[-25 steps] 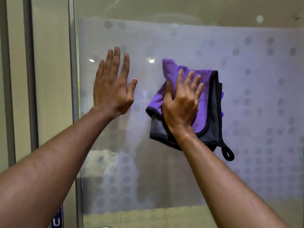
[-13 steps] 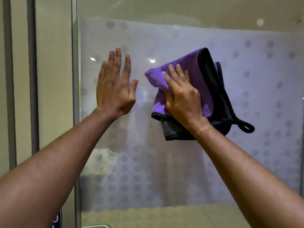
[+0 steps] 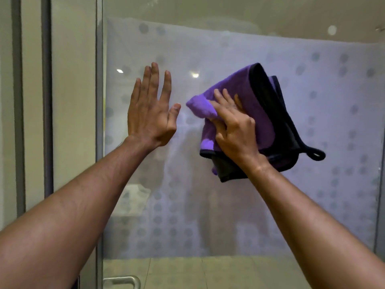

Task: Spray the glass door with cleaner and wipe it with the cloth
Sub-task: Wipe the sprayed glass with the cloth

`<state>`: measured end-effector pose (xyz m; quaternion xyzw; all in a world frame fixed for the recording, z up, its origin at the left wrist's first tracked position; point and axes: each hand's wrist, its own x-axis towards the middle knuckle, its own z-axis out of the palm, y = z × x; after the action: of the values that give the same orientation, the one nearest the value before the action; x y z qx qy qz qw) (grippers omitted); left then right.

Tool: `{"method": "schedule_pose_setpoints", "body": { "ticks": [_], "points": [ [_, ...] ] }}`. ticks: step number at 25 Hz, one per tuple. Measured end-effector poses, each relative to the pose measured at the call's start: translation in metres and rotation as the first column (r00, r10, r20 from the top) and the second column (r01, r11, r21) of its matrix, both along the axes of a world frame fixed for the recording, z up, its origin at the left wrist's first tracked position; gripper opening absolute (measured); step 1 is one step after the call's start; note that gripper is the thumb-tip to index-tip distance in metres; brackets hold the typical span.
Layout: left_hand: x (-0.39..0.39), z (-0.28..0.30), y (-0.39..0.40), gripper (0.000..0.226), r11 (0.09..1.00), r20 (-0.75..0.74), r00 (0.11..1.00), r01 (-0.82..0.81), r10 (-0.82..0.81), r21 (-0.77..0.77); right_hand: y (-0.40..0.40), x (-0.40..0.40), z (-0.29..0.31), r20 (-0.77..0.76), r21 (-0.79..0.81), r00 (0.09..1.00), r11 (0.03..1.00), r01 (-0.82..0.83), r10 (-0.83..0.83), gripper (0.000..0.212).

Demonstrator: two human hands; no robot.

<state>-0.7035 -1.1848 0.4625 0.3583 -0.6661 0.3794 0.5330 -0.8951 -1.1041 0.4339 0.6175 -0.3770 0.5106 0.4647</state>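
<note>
cloth: purple cloth (image 3: pixel 248 105) with black trim, folded, pressed flat on the glass door (image 3: pixel 270 205), mid-height, right of centre
cloth loop: black hanging loop (image 3: pixel 316 154) sticks out at the cloth's lower right corner, lying against the glass
right hand: right hand (image 3: pixel 234 127) on top of the cloth, fingers extended and spread, pointing up-left, pushing it onto the glass; not curled round it
left hand: left hand (image 3: pixel 151 113) flat and open, fingers straight up, palm to the glass near the door's left edge; probably touching, contact not visible from behind
hands gap: left thumb tip just beside the cloth's left fold, apart
glass door: frosted band with grey dot pattern across the middle, clear strips above and below; ceiling lights reflected
door handle: metal handle (image 3: pixel 123 281) at the door's bottom left corner, partly cut off
frame: grey vertical frame (image 3: pixel 99 122) along the door's left edge, beige wall (image 3: pixel 73 101) further left
</note>
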Motion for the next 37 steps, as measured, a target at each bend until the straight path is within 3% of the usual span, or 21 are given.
{"method": "schedule_pose_setpoints", "body": {
  "ticks": [3,7,8,12,14,20,25,28,31,34,37],
  "points": [
    [-0.001,-0.006,0.004,0.073,1.000,-0.004,1.000,0.021,-0.021,0.013,0.009,-0.024,-0.032,-0.046,-0.013,0.994,0.995,0.102,-0.103,0.036],
    [-0.002,-0.010,0.003,0.072,1.000,0.003,1.000,0.007,-0.007,0.016,0.000,0.003,-0.018,0.286,-0.048,0.958,0.999,-0.020,0.033,0.037],
    [-0.002,-0.010,0.003,0.073,1.000,0.003,1.000,0.002,-0.002,0.011,-0.003,0.011,-0.020,0.258,-0.044,0.964,0.997,-0.057,0.067,0.035],
    [-0.004,-0.014,0.003,0.076,1.000,0.038,0.999,0.025,-0.025,0.001,0.000,-0.004,-0.065,-0.137,0.077,0.989,0.996,-0.053,0.063,0.033],
    [-0.005,-0.019,0.005,0.076,0.999,0.031,0.999,0.043,-0.043,0.009,0.005,-0.020,-0.079,-0.202,0.141,0.976,0.989,-0.051,0.079,0.035],
    [-0.009,-0.026,0.005,0.076,1.000,0.040,0.999,0.014,-0.015,0.009,-0.007,0.001,-0.074,0.000,0.061,0.996,0.994,0.094,-0.094,0.069],
    [-0.008,-0.026,0.003,0.075,0.999,0.035,0.999,0.042,-0.041,-0.014,0.006,-0.016,-0.064,-0.116,0.084,0.962,0.962,0.258,-0.248,0.082],
    [-0.009,-0.027,0.002,0.074,0.999,0.030,0.999,0.042,-0.041,-0.022,0.010,-0.025,-0.048,-0.077,0.050,0.900,0.900,0.433,-0.429,0.090],
    [-0.009,-0.027,0.002,0.074,0.999,0.027,0.999,0.029,-0.028,-0.024,0.005,-0.020,-0.048,-0.038,0.123,0.877,0.869,0.480,-0.479,0.108],
    [-0.010,-0.028,0.004,0.074,1.000,0.025,0.999,0.021,-0.021,-0.018,0.001,-0.019,-0.052,-0.045,0.137,0.880,0.870,0.474,-0.473,0.105],
    [-0.011,-0.027,0.004,0.074,0.999,0.021,0.999,0.026,-0.025,-0.020,-0.001,-0.016,-0.056,-0.096,0.117,0.883,0.876,0.468,-0.459,0.083]
  ]
}}
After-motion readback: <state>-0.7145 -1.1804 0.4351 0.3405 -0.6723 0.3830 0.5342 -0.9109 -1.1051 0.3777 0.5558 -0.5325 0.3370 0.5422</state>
